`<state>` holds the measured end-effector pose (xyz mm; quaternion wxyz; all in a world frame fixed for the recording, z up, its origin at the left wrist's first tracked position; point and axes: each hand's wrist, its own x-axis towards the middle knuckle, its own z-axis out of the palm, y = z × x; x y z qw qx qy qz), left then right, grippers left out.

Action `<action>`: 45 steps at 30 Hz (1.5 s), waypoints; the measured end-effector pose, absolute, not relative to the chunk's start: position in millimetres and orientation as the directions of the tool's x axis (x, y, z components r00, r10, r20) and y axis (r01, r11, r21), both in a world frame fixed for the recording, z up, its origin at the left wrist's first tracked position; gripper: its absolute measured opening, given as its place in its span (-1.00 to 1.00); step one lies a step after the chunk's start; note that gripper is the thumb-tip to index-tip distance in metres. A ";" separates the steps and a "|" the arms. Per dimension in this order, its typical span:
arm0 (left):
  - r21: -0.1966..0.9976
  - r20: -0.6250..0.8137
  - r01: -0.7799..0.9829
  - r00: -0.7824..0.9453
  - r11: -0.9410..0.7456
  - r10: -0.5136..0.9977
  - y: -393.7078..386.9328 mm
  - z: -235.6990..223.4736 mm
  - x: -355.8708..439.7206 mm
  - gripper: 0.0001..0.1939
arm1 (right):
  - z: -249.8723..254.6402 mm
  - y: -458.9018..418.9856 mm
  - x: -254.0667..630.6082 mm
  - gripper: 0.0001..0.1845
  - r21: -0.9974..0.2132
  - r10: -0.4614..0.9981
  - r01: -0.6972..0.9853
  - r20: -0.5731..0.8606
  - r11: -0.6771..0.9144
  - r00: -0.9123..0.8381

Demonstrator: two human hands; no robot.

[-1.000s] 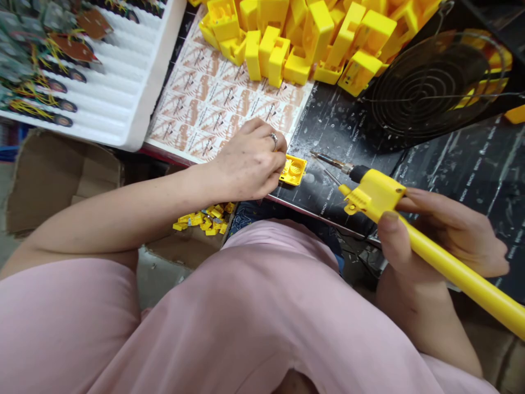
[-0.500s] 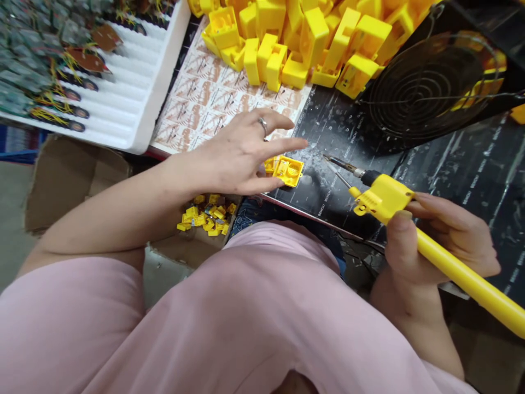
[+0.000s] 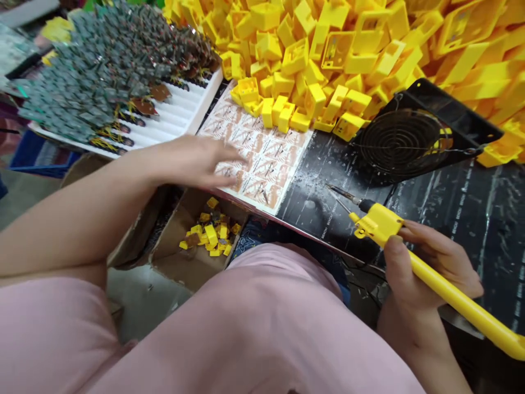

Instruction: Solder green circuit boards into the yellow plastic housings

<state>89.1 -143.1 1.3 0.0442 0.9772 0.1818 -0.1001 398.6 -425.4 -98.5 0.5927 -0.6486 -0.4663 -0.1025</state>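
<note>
My left hand (image 3: 199, 161), blurred by motion, hovers over the near left part of a printed sheet (image 3: 273, 164). Its fingers are apart and hold nothing that I can see. In my right hand (image 3: 435, 268) is a yellow soldering iron (image 3: 381, 223), gripped at its handle. The iron's metal tip points up and left over the black bench mat (image 3: 303, 219); a thin feed tube runs beside the tip. Below my left hand, an open cardboard box (image 3: 170, 251) holds several small yellow casings (image 3: 210, 235).
A large heap of yellow casings (image 3: 295, 57) covers the back of the bench. A black fan (image 3: 402, 142) leans in front of it. On the left, a white foam tray (image 3: 176, 117) carries many wired circuit boards (image 3: 98, 71). A blue crate (image 3: 39, 156) stands beyond.
My left hand has opened and moved left, away from the bench's front middle. The small yellow casing there is gone from the mat. My right hand keeps holding the soldering iron; the view has tilted up.
</note>
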 end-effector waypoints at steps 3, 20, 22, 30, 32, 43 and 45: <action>0.049 0.107 0.491 0.863 -0.870 0.493 -101.6 -28.1 148.2 -0.28 | -97.3 -416.7 395.0 -0.50 -0.664 0.423 0.723 0.720 0.191 0.549; 0.074 0.320 0.198 0.924 -0.977 0.211 -169.9 -94.2 178.3 -0.04 | -87.0 -399.8 378.5 -0.68 -0.584 0.714 0.789 0.634 0.189 0.299; -0.026 0.179 0.214 0.962 -0.976 0.206 -183.6 -82.5 175.0 -0.07 | -82.9 -391.0 374.3 -0.72 -0.553 0.791 0.801 0.585 0.229 0.177; 0.004 0.075 0.177 0.981 -0.984 0.177 -185.1 -65.4 154.3 -0.44 | -103.7 -353.0 352.9 -0.40 -0.475 0.858 0.843 0.512 0.255 0.029; 0.045 0.116 0.209 0.970 -0.977 0.213 -181.8 -71.3 151.6 -0.47 | -105.5 -345.4 349.6 -0.50 -0.439 0.869 0.869 0.494 0.228 0.022; 0.093 0.155 0.384 0.906 -0.919 0.395 -185.1 -70.7 139.1 -0.46 | -65.3 -368.2 377.0 -0.49 -0.333 0.905 0.862 0.323 0.383 -0.277; 0.140 0.166 0.413 0.886 -0.900 0.432 -199.3 -71.6 142.9 -0.40 | -69.6 -373.9 374.9 -0.40 -0.383 0.902 0.870 0.407 0.311 -0.144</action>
